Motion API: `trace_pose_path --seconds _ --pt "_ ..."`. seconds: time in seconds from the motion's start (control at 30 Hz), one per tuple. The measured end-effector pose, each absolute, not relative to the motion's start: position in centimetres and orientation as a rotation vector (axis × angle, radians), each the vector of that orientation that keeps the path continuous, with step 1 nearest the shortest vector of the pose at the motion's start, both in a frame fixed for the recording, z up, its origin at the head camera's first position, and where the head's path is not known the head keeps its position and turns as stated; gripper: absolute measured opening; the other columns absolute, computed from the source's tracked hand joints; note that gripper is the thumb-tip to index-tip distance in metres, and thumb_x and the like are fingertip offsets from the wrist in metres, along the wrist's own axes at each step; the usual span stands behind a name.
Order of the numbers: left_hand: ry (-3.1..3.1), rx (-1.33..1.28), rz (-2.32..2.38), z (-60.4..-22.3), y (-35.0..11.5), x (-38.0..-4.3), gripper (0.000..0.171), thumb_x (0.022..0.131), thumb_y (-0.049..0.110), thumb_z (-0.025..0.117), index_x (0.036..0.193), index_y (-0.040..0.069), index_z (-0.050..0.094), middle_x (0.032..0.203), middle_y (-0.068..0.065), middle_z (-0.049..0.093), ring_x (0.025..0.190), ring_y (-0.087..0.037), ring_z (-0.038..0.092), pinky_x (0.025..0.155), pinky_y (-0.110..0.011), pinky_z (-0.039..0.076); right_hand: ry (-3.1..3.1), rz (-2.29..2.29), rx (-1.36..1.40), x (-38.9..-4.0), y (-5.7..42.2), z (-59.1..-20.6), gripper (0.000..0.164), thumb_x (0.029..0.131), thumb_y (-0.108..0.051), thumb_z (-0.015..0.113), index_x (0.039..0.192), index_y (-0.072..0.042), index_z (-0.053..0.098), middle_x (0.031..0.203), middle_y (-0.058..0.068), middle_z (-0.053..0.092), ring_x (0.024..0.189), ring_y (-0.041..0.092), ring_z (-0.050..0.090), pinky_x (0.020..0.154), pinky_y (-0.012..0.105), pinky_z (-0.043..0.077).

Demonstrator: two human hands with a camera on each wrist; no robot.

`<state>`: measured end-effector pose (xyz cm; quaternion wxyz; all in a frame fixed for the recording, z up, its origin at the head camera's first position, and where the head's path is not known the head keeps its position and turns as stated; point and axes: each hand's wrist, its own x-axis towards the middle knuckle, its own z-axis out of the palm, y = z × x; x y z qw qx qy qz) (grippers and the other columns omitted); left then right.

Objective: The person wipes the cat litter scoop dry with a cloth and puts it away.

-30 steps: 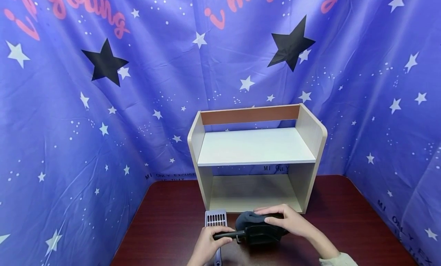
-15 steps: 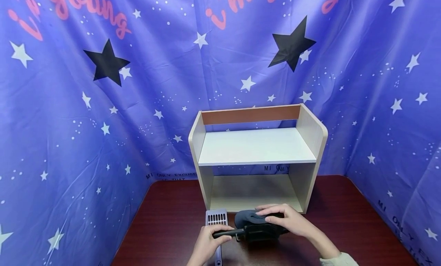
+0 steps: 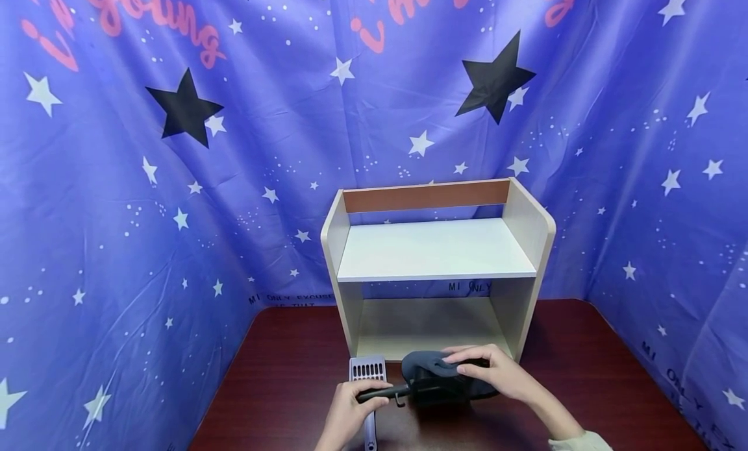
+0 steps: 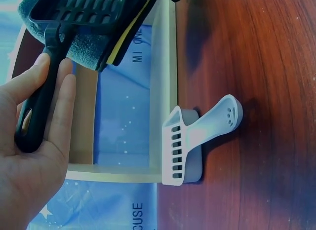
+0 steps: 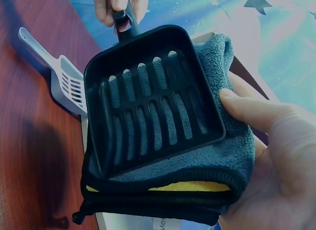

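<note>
A black slotted litter scoop (image 5: 153, 41) is held just above the table, its handle between the thumb and fingers of my left hand (image 3: 345, 413). Against the back of its slotted pan lies a folded grey-blue towel (image 5: 217, 59) with a yellow inner side and dark edging. My right hand (image 3: 499, 373) grips the towel, thumb on the near face beside the pan's rim and fingers mostly hidden behind. The towel shows through the slots. A pale lilac litter scoop (image 4: 195, 136) lies on the table near the left hand, partly covered by that hand in the head view.
Behind the hands stands a small two-tier wooden shelf unit (image 3: 436, 248) with a white upper board. It rests on a dark red-brown table (image 3: 292, 366). A blue-purple curtain with stars (image 3: 280, 139) hangs behind and on both sides.
The black scoop has tilted, and its hook now shows more clearly below the handle. The right hand and towel have shifted slightly up and right. The lilac scoop stays put.
</note>
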<state>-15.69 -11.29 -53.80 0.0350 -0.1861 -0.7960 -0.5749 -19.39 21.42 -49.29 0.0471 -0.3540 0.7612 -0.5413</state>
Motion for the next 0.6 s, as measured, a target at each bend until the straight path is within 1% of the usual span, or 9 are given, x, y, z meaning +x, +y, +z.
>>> trace_pose_path --seconds 0.2,0.33,0.47,0.6 --pt "-2.463 -0.546 -1.696 -53.81 -11.52 -15.79 0.023 0.081 0.018 0.08 0.103 0.009 0.079 0.096 -0.006 0.079 0.09 0.001 0.067 0.077 -0.018 0.055 2.379 -1.666 -1.061 -19.28 21.73 -49.5 0.026 0.099 -0.006 0.058 0.12 -0.009 0.072 0.131 0.026 0.063 0.124 -0.007 0.053 0.096 0.012 0.047" --pt "-2.469 -0.519 -1.662 -53.79 -11.61 -15.83 0.023 0.081 0.018 0.08 0.102 0.009 0.079 0.097 -0.006 0.078 0.09 -0.002 0.068 0.078 -0.019 0.056 2.453 -1.666 -1.022 -19.09 21.81 -49.61 0.024 0.098 -0.009 0.06 0.118 -0.011 0.073 0.129 0.024 0.065 0.122 -0.006 0.056 0.095 0.011 0.046" --pt "-2.475 -0.467 -1.68 -53.68 -11.7 -15.88 0.022 0.081 0.016 0.08 0.102 0.01 0.079 0.097 -0.008 0.078 0.087 -0.002 0.069 0.076 -0.018 0.055 2.569 -1.669 -0.962 -18.87 21.85 -49.82 0.022 0.096 -0.011 0.063 0.115 -0.014 0.075 0.124 0.018 0.07 0.119 -0.004 0.06 0.095 0.01 0.046" --pt "-2.475 -0.43 -1.687 -53.53 -11.77 -15.98 0.024 0.08 0.016 0.081 0.103 0.007 0.078 0.095 -0.008 0.078 0.083 0.002 0.067 0.073 -0.016 0.055 2.667 -1.69 -0.909 -18.7 21.95 -50.19 0.021 0.094 -0.01 0.066 0.113 -0.015 0.076 0.118 0.011 0.074 0.115 -0.005 0.061 0.094 0.007 0.044"
